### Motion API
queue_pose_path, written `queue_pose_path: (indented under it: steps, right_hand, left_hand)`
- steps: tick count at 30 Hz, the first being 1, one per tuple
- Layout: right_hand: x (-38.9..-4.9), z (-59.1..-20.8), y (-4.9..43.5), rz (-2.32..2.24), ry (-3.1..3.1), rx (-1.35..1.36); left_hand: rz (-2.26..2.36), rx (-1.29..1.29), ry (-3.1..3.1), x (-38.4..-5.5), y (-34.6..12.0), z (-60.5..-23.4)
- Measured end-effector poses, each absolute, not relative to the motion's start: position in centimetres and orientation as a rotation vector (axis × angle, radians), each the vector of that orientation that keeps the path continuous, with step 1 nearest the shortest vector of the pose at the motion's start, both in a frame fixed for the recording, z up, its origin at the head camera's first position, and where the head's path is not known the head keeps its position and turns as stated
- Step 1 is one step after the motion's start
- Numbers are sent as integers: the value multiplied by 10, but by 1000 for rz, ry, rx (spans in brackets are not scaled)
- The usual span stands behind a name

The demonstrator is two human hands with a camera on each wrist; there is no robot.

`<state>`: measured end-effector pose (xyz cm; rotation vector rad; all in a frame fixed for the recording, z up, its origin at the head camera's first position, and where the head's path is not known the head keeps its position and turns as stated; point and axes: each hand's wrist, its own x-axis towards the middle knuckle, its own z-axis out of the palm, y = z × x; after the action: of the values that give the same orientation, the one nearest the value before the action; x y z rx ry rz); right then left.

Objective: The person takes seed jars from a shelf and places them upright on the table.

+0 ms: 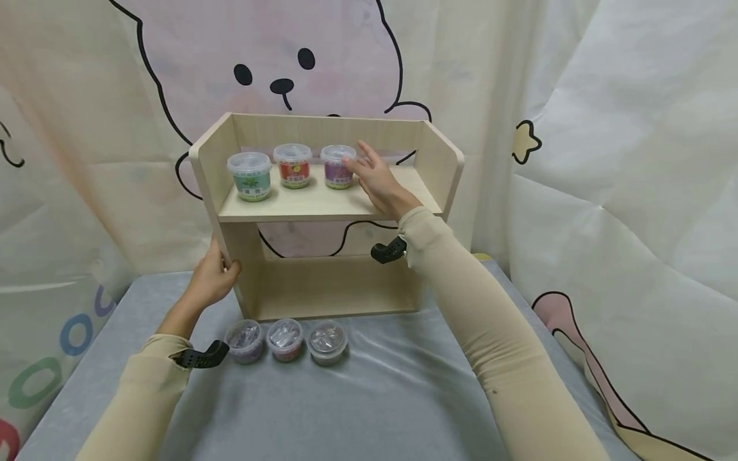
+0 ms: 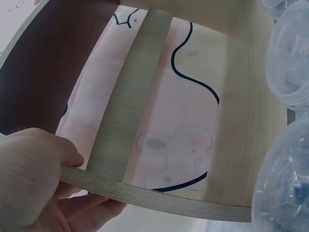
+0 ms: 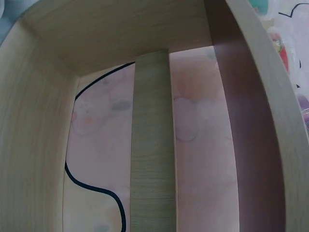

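– what did you have hold of?
– the wooden shelf (image 1: 357, 132). it looked stiff and only moderately heavy, liable to slide if shoved. my left hand (image 1: 212, 276) gripped the front edge of its left side panel (image 1: 210, 179), a sound place to steady it.
– and your right hand (image 1: 383, 187)?
– over the shelf's upper board (image 1: 323, 206), fingers extended rather than curled, at the right side of the purple-labelled tub (image 1: 337, 174). they seemed to touch it; how firmly, i couldn't tell.
– any others?
– on that board, the green-labelled tub (image 1: 252, 183) stood nearest the shelf's left panel, the red-labelled tub (image 1: 293, 170) between it and the purple. three more tubs (image 1: 285, 339) stood just in front of the shelf.
– how would the purple one have handled?
– light, i judged, its smooth plastic walls slippery and slightly yielding. best taken round the body, not by the lid (image 1: 338, 152), which might have popped off.
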<state>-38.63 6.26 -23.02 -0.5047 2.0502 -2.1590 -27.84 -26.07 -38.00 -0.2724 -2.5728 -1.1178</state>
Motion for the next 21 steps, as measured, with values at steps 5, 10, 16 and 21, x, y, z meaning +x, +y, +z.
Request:
queue_pose_path:
  steps: [5, 10, 16, 21]
  right_hand:
    - [-388, -231, 63, -2136, 2107, -507]
    - [-387, -230, 61, -2072, 2208, -484]
    - [-386, -225, 58, -1929, 2276, -487]
    - [-384, -225, 58, -1855, 2293, -525]
  left_hand:
    - [-1095, -280, -2585, -278, -260, -378]
    - [-1074, -283, -2579, -278, -261, -377]
    - [-1086, -271, -2598, -277, -261, -376]
    - [-1054, -251, -2620, -276, -260, -377]
